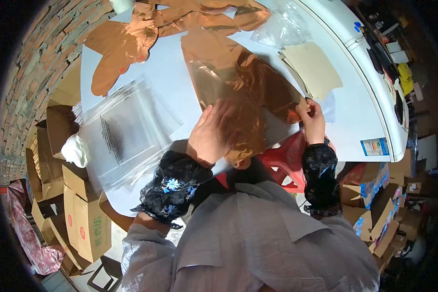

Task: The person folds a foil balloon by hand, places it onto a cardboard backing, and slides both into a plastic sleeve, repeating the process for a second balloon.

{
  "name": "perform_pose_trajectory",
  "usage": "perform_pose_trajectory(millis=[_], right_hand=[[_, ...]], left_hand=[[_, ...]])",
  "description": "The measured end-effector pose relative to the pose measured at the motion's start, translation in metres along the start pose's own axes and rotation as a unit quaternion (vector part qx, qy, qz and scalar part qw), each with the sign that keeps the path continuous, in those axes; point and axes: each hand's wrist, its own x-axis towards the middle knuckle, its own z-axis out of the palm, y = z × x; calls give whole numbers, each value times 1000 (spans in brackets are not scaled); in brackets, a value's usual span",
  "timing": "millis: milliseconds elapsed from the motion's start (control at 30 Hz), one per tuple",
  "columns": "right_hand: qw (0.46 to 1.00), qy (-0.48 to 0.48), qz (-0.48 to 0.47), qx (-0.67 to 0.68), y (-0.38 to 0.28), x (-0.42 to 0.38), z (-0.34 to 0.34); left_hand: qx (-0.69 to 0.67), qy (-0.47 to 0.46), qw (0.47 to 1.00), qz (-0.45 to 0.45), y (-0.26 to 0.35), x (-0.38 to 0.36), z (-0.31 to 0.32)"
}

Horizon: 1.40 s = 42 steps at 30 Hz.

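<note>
A flat, uninflated copper-coloured foil balloon (246, 73) lies across the white table (170, 68) in front of me, its lower end reaching over the near edge. My left hand (210, 132) rests on its lower left part with the fingers stretched out flat. At the right corner of the balloon, beside a small red-orange mark, my right hand (314, 120) pinches the foil edge between thumb and fingers. More copper foil balloons (126, 41) are spread at the far side of the table.
Clear plastic bags (126, 131) with printed text are stacked at the left. Beige card sheets (314, 68) and crumpled clear plastic (282, 24) lie at the right. A red stool (292, 153) stands under the near edge. Cardboard boxes (82, 214) crowd the left, by a brick wall (39, 63).
</note>
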Motion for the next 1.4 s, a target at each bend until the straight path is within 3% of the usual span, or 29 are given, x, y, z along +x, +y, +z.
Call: perform_pose_trajectory(millis=[133,233,267,367,467,533,600,700,833,1133,1233,1400], right_hand=[[993,-64,57,-79,9,8,-9],[992,-29,-23,124,7,10,-4],[990,-1,-39,136,-25,0,2],[980,-32,-124,153,-52,-15,16],[962,-161,-135,174,-74,-42,40],[954,-202,-203,85,-76,-56,54],[910,-212,-343,-93,-103,-73,59],[854,-258,-440,-98,-92,-75,78],[853,-281,-437,-42,-83,-74,84],[857,-314,-407,23,-75,-68,71],[872,-313,-377,-11,-71,-70,71],[851,-299,-432,-3,-66,-69,63]], left_hand=[[-16,21,1000,2,4,0,-3],[-26,27,999,1,2,-1,-3],[-8,19,1000,11,0,-1,-2],[19,4,1000,16,-4,-3,-1],[-10,6,1000,-16,1,-3,-2],[-22,0,999,-26,3,-1,-5],[-54,50,997,-28,8,-3,-5],[-12,-11,1000,-3,1,-2,-4],[42,-77,996,-6,3,-1,-7],[89,17,996,16,-1,-4,3],[33,-15,999,-15,3,3,-7],[-25,-26,998,-60,7,5,-8]])
